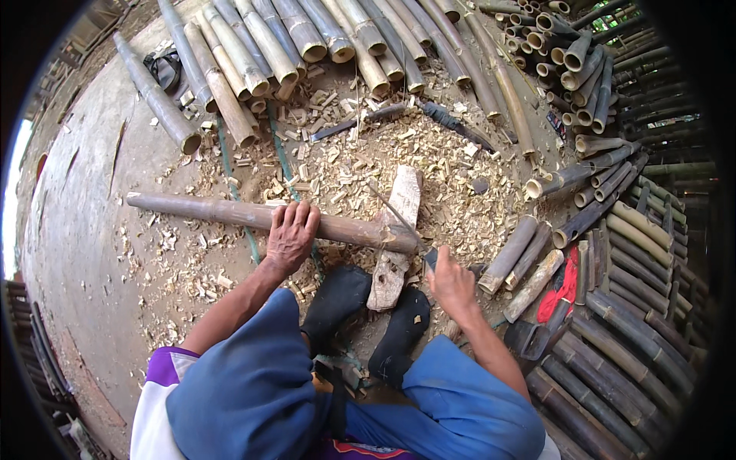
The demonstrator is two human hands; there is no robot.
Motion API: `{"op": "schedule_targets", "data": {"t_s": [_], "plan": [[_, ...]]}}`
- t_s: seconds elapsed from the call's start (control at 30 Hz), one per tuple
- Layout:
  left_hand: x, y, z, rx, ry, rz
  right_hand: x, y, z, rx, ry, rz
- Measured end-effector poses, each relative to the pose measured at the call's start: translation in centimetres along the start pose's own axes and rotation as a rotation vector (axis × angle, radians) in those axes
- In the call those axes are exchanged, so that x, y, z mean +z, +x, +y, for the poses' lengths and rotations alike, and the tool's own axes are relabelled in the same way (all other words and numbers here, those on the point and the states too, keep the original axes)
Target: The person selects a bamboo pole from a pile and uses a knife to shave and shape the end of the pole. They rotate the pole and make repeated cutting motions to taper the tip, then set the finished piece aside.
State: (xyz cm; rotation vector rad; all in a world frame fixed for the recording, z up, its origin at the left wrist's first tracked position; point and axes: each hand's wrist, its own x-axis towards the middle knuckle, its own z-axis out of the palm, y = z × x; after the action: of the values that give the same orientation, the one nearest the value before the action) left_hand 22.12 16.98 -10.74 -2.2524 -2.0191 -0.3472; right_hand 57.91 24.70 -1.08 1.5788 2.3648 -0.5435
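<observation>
You grip a bamboo pole [230, 211] with your left hand [291, 236] and a knife [399, 216] with your right hand [451, 284].
The pole reaches from nine o'clock to just past centre, its right end across a pale wooden block [406, 198]; your left fingers curl over it from above, while your right fist is closed around the knife handle, the blade slanting toward eleven o'clock over the pole's end, though you cannot tell whether it touches; wood chips [345, 165] lie around, long bamboo poles [253, 50] at twelve, a red cloth [558, 291] between three and four.
</observation>
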Motion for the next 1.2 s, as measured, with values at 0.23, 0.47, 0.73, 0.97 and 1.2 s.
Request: {"op": "schedule_targets", "data": {"t_s": [0.23,0.47,0.73,0.97,1.2], "plan": [[-0.2,-0.5,-0.9,-0.032,-0.031,0.014,-8.3,-2.3,-7.0,-0.220,0.338,0.262],[-0.4,0.0,-0.8,-0.007,0.011,-0.019,-1.9,1.6,0.7,0.095,0.147,-0.114],[-5.2,-0.1,0.3,-0.348,-0.438,0.140,11.5,3.3,6.3,0.176,0.819,0.464],[-3.2,-5.3,-16.2,-1.830,-1.529,0.407,10.7,5.6,2.4,0.360,1.342,0.452],[-6.4,-0.1,-16.3,-1.251,-1.550,0.910,16.2,6.5,4.9,0.292,1.016,0.648]]}}
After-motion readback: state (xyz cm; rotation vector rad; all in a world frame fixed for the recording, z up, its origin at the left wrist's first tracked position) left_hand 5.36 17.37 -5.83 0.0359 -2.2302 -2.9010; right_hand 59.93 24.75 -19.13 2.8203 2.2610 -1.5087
